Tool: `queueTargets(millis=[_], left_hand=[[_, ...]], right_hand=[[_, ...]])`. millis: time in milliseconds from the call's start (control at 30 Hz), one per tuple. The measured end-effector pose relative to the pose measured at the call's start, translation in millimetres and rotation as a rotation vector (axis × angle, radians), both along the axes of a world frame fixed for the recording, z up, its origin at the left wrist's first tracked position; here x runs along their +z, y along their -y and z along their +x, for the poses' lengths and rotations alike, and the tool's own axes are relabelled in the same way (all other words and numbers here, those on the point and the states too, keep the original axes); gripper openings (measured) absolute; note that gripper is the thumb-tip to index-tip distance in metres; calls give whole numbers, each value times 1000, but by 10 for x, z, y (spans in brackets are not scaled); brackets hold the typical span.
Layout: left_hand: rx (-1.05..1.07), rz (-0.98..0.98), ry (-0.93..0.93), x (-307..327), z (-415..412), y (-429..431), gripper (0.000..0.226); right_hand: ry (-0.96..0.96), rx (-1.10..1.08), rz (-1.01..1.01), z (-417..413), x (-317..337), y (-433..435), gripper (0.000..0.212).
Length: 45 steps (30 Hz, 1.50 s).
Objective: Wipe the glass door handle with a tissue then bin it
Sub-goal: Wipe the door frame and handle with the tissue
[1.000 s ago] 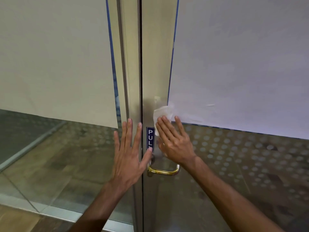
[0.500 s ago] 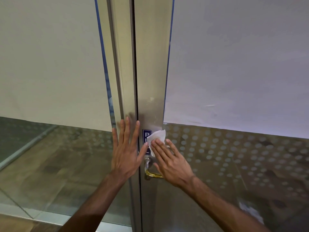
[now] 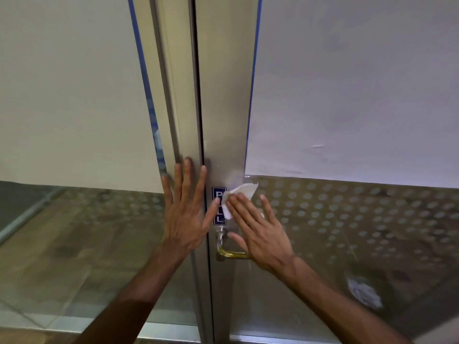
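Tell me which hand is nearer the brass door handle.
Right. The right hand overlaps the brass door handle, thumb beside its neck, pressing the tissue above it. The left hand lies flat on the frame left of it.

Both forearms reach up and forward, bare. The left hand [image 3: 185,214] lies flat, fingers [image 3: 188,175] spread and pointing up, thumb angled right. The right hand [image 3: 260,232] is also flat and splayed, apparently pressing through its fingertips.
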<state>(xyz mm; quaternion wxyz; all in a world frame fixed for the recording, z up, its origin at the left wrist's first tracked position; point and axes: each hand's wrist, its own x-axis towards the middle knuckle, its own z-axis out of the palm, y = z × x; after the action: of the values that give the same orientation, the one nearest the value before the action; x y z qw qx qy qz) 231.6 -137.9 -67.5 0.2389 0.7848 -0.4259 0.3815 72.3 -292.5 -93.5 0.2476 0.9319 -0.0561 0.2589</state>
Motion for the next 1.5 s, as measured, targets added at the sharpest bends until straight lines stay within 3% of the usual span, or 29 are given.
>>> queueTargets(millis=[300,567,733,1000,1167,1367,1500], left_hand=[[-23,-59,59,-98,93,34,81],[-67,-101,96,-38,140,58,79],[-104,-100,90,-63,185,82,81],[-63,-68,90,-113,257,106,83],[-78,-99,98,-70,262,118,80],[-82,-107,76,-41,259,122,79],[-82,-93,77,-63,276,100,80]], right_hand=[[-116,-49,7,-65,-293,-24,81],[9,-117,-19,89,26,-57,85],[68,-67,79,138,107,-103,87],[-180,-50,102,-85,-173,-131,90],[-129,-61,24,-17,111,-80,89],[17,-62,98,144,286,-127,88],[-85,-76,137,67,43,-183,88]])
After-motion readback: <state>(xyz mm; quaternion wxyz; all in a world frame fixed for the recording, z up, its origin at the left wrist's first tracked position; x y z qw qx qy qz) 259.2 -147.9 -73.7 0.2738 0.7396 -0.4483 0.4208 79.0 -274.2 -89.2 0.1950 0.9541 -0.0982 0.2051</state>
